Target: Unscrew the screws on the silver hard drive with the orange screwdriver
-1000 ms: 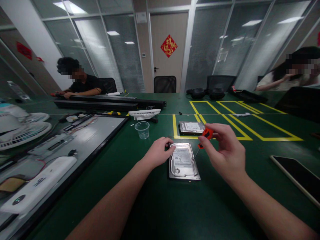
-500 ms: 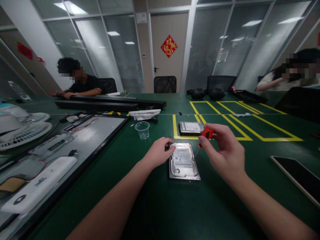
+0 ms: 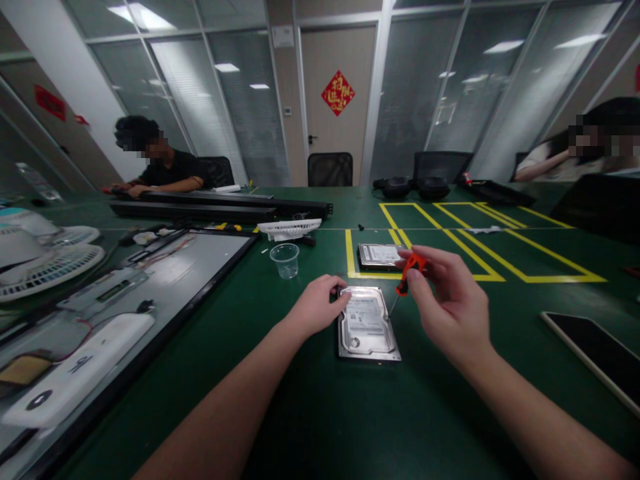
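The drive (image 3: 365,328) lies flat on the green worktop (image 3: 310,427), label side up, between the two hands. The left hand (image 3: 316,305) is at its far left corner: the thumb rests on the top cover and the other fingers curl at the edge. Whether these fingers clamp the drive or only rest against it cannot be told.

The right hand (image 3: 453,308) grips the orange-and-black handle of a screwdriver (image 3: 414,264) between thumb and fingers. The screwdriver is tilted; its shaft runs down and left to the right edge of the drive. The tip is too small to show its exact seating.

A second drive (image 3: 379,255) lies beyond the first, inside the yellow lines (image 3: 349,250), just beside the near line. Its right end is partly covered by the right hand.

A clear cup (image 3: 287,261) stands upright to the left of the second drive, with a white grille (image 3: 290,229) just behind it. A framed panel (image 3: 217,257) occupies the left side. A phone (image 3: 595,353) lies face up at the right.
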`<state>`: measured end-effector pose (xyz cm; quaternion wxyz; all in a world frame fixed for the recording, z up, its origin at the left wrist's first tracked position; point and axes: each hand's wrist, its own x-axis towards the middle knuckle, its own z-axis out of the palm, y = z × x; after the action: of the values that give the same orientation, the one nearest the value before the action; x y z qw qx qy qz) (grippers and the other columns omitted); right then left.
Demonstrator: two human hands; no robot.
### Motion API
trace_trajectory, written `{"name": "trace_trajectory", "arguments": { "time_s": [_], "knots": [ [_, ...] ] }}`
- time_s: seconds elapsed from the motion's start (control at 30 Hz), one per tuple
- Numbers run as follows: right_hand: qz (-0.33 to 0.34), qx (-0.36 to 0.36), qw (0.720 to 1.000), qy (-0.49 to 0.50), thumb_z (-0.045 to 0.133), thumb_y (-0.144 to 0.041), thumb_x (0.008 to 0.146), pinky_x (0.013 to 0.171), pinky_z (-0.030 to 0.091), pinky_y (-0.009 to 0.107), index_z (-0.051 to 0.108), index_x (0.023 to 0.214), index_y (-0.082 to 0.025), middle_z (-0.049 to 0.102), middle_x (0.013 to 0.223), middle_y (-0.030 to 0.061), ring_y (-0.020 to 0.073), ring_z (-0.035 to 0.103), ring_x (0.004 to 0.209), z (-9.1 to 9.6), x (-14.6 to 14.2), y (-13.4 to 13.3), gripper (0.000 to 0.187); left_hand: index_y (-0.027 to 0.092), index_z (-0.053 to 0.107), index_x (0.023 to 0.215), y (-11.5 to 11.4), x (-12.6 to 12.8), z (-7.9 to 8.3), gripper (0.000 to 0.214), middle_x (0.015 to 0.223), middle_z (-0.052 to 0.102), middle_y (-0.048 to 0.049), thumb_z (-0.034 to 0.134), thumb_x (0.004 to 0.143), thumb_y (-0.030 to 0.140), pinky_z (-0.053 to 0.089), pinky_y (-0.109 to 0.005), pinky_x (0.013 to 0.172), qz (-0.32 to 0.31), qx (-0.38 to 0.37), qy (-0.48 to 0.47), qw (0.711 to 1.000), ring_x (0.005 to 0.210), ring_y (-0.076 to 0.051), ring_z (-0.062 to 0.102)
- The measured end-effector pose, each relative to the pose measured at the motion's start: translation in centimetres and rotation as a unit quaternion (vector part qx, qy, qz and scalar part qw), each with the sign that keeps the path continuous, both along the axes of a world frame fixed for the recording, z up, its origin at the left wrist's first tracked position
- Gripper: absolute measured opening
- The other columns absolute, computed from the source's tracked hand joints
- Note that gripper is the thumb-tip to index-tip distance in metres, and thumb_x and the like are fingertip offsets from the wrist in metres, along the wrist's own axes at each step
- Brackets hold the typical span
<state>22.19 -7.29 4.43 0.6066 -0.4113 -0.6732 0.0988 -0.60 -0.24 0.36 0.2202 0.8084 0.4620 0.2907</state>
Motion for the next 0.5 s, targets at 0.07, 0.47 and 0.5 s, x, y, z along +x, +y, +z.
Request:
{"name": "trace_trajectory", "arguments": {
  "time_s": [0.07, 0.47, 0.5],
  "knots": [
    [-0.015, 0.016, 1.000, -0.008, 0.071, -0.023, 0.093, 0.096, 0.060, 0.048, 0.061, 0.133, -0.031, 0.070, 0.124, 0.0070, 0.0247, 0.070, 0.109, 0.03, 0.03, 0.12, 0.043, 0.019, 0.074, 0.112, 0.00, 0.00, 0.00, 0.026, 0.109, 0.071, -0.0079, 0.062, 0.097, 0.037, 0.053, -0.036, 0.086, -0.001, -0.001, -0.001, 1.000, 0.097, -0.023, 0.066],
    [-0.032, 0.028, 0.999, -0.031, 0.068, -0.019, 0.093, 0.089, 0.058, 0.043, 0.062, 0.135, -0.030, 0.069, 0.123, 0.0067, 0.0218, 0.069, 0.102, 0.29, -0.02, -0.05, 0.044, 0.019, 0.074, 0.115, -0.02, -0.07, -0.01, 0.029, 0.111, 0.071, -0.0086, 0.062, 0.097, 0.039, 0.054, -0.037, 0.086, -0.002, -0.008, -0.001, 1.000, 0.098, -0.023, 0.066],
    [-0.022, 0.021, 0.999, -0.023, 0.066, -0.019, 0.095, 0.091, 0.058, 0.044, 0.061, 0.137, -0.030, 0.070, 0.126, 0.0072, 0.0224, 0.069, 0.105, 0.22, -0.06, -0.06, 0.044, 0.019, 0.074, 0.115, 0.02, -0.06, -0.03, 0.029, 0.111, 0.071, -0.0087, 0.062, 0.097, 0.038, 0.054, -0.037, 0.086, -0.002, -0.009, 0.000, 1.000, 0.098, -0.023, 0.066]
  ]
}}
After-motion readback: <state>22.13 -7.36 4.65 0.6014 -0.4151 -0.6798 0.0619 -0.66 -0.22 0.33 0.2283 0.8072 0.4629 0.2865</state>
